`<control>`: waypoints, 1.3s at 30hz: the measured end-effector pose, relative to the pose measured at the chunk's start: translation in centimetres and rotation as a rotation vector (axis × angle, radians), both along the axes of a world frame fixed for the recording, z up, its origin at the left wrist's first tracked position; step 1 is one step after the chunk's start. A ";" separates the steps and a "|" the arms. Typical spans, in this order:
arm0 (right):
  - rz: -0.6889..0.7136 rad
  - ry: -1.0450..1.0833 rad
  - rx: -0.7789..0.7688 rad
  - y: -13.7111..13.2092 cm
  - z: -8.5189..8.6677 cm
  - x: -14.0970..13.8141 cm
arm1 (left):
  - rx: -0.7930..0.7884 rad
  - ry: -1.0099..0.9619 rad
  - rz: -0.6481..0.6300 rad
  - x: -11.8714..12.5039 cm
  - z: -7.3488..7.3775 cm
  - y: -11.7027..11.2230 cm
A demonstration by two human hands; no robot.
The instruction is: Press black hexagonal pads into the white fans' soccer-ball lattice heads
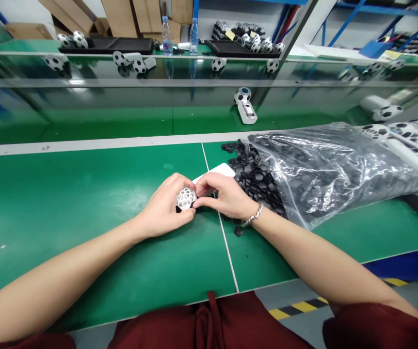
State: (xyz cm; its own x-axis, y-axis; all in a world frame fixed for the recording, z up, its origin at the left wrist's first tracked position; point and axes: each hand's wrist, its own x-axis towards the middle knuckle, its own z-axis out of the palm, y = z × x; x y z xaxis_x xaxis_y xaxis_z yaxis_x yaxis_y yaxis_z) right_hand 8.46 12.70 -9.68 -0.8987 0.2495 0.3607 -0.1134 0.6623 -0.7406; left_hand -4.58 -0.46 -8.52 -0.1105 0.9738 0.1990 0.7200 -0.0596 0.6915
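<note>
My left hand [167, 206] is wrapped round a small soccer-ball-shaped white plastic part [186, 198], whose top shows a web-like pattern and whose lower rim carries black patches. A white flat handle [224, 169] juts out behind my right hand, seemingly joined to the ball part, though the joint is hidden. My right hand [223, 196] is pinched closed at the ball's right side; whatever lies between its fingertips is too small to name. Just right of that hand, black pentagon pieces [254, 177] spill from a clear plastic bag [340, 169].
A ball-headed white device [245, 105] lies on the green conveyor [121, 114] beyond the bench. Finished-looking ball devices [409, 138] are heaped at the right. One loose black pentagon [238, 231] lies by my right wrist. Black trays [118, 44] and bottles [167, 36] stand on the far shelf.
</note>
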 end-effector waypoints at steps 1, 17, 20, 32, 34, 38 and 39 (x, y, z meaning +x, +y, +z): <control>-0.018 0.007 0.000 0.0 0.1 -0.1 | 0.018 -0.023 0.011 -0.1 -0.1 0.0; -0.305 -0.050 0.746 2.4 -3.1 2.2 | 0.122 0.116 0.733 -14.1 -2.4 11.8; -0.429 -0.117 0.962 4.2 -4.5 2.8 | 0.120 0.126 0.758 -14.8 -3.9 12.2; -0.370 -0.254 0.929 4.4 -4.5 3.7 | 0.208 0.158 0.991 -14.6 -3.9 10.9; -0.367 -0.221 0.879 4.3 -4.4 3.6 | 0.206 0.161 0.991 -14.4 -4.0 10.7; -0.385 -0.132 0.804 4.7 -4.9 3.7 | 0.183 0.162 0.982 -14.1 -4.0 10.3; -0.394 -0.115 0.796 4.9 -5.1 3.7 | 0.173 0.164 0.980 -14.1 -4.0 10.3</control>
State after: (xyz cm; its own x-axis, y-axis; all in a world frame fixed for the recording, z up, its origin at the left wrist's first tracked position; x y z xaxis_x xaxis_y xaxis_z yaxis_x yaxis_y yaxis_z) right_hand 12.21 17.59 -14.74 -0.8420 0.2621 0.4714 0.2775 0.9600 -0.0381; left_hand -18.63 9.81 -12.49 -0.8053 0.4249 0.4134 0.5909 0.5195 0.6172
